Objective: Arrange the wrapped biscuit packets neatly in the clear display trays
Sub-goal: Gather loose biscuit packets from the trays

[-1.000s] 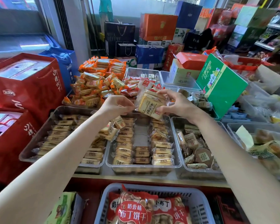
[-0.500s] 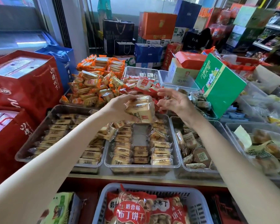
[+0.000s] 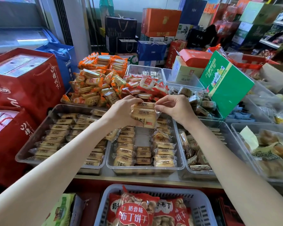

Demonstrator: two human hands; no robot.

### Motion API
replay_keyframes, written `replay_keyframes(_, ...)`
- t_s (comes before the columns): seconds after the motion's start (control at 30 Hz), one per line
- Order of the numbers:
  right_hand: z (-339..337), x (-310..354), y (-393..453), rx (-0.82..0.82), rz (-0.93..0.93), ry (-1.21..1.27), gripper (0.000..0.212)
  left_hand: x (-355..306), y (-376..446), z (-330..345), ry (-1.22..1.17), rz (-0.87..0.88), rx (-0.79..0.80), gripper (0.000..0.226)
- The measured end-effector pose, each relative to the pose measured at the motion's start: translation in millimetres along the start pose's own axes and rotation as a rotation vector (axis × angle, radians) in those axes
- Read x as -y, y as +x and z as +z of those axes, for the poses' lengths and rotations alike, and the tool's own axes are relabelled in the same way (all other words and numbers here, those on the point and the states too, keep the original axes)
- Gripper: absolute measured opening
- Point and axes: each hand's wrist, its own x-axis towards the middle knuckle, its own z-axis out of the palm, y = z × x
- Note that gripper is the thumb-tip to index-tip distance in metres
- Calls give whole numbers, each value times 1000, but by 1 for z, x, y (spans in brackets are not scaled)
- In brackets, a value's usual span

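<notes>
The left hand (image 3: pixel 121 111) grips a stack of about three biscuit packets (image 3: pixel 144 115), long axis left to right, above the middle tray (image 3: pixel 180 160). The right hand (image 3: pixel 175 108) now pinches the wrapper's right edge; half a second ago it was open beside them. Three clear trays stand on the bench (image 3: pixel 137 178)

Left hand (image 3: pixel 121 111) gripping a small stack of biscuit packets (image 3: pixel 144 115) above the middle tray (image 3: pixel 145 168); right hand (image 3: pixel 175 108) pinching the stack's wrapper edge. Rows of packets in the middle tray and the left tray (image 3: pixel 31 147). Below, a basket (image 3: pixel 201 207) with red bags.
</notes>
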Motion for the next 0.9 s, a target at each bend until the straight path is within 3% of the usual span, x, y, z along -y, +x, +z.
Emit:
replay_keyframes(0.27,-2,5,0,-6,-4,79,8,2,-4,3,-122,-86,59,82)
replay_keyframes(0.47,-5,-3,-8,92,-93,-51,39,5,-7,2,-347,-202,48,78)
replay_keyframes(0.6,-3,-4,-9,21,-61,-161,16,4,-9,1,-465,-222,70,76)
replay_keyframes(0.77,-5,3,-2,47,7,-109,14,3,-12,-3,-610,-294,111,72)
replay_keyframes(0.9,-5,3,1,35,46,-40,11,4,-11,-6,-571,-321,98,68)
